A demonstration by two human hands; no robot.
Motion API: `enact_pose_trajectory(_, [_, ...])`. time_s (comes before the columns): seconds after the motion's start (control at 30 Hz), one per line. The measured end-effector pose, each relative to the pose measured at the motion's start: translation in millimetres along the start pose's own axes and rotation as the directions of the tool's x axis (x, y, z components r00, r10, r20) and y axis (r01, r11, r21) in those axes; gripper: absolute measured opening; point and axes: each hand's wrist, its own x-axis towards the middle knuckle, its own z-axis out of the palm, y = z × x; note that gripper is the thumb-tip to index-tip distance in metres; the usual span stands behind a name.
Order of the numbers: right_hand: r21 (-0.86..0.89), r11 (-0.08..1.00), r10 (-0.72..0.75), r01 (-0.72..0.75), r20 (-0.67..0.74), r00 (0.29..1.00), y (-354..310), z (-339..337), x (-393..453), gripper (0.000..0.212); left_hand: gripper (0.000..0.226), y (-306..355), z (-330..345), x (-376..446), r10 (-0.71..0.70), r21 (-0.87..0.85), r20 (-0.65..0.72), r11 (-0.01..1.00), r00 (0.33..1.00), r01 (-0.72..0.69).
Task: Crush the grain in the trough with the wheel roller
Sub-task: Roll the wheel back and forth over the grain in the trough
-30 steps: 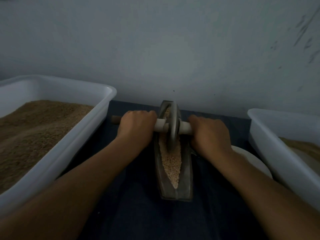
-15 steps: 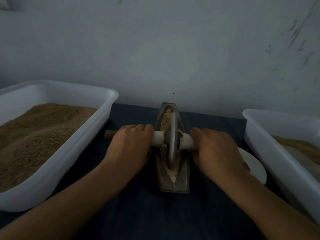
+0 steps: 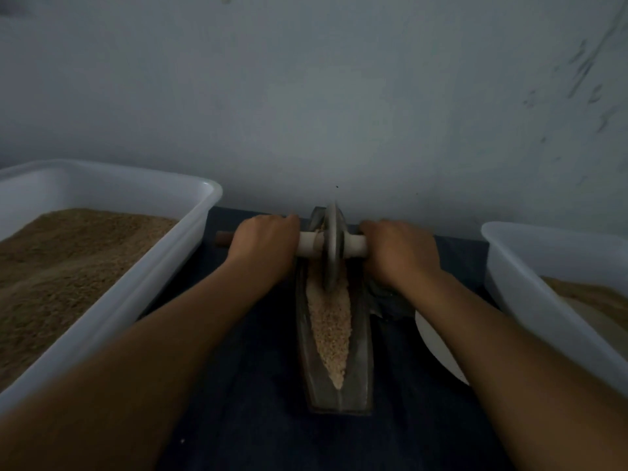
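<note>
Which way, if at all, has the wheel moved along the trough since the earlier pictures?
Yes. The wheel has rolled away from the person to the trough's far end by the wall, leaving more grain exposed.

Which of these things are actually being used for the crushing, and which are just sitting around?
In use:
- wheel roller
- trough
- grain
- left hand and right hand, each gripping the roller's handle

Just sitting around:
- left tub, filled with brown meal
- right tub
- white plate
- dark cloth

text: none legible | labels: none | brands: none | numbers: none | signs: none
</note>
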Motion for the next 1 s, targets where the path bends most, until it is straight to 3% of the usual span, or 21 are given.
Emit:
enact_pose_trajectory(0.13, [0.013,1.0,0.014,-0.015,0.094,0.996,2.8,2.5,15.4,0.015,0.026,1.6,3.0,6.6,-0.029,0.002,0.033,1.0,0.999,0.029])
enact_pose_trajectory(0.33, [0.055,0.998,0.018,-0.018,0.003,1.0,-0.9,-0.6,-12.4,0.021,0.025,5.6,-5.3,-10.5,-0.014,0.026,0.032,1.0,0.999,0.013])
enact_pose_trajectory(0.7, [-0.021,0.998,-0.062,0.061,-0.092,0.994,-21.1,-48.3,-87.2,0.023,0.03,14.4,-31.8,-86.7,0.059,0.02,-0.007,0.998,0.998,-0.059])
enact_pose_trajectory(1.0, [0.045,0.998,-0.032,0.037,-0.112,0.993,-23.4,-46.6,-98.9,0.023,0.033,13.9,-29.1,-99.5,0.092,0.036,-0.115,0.995,0.989,-0.088])
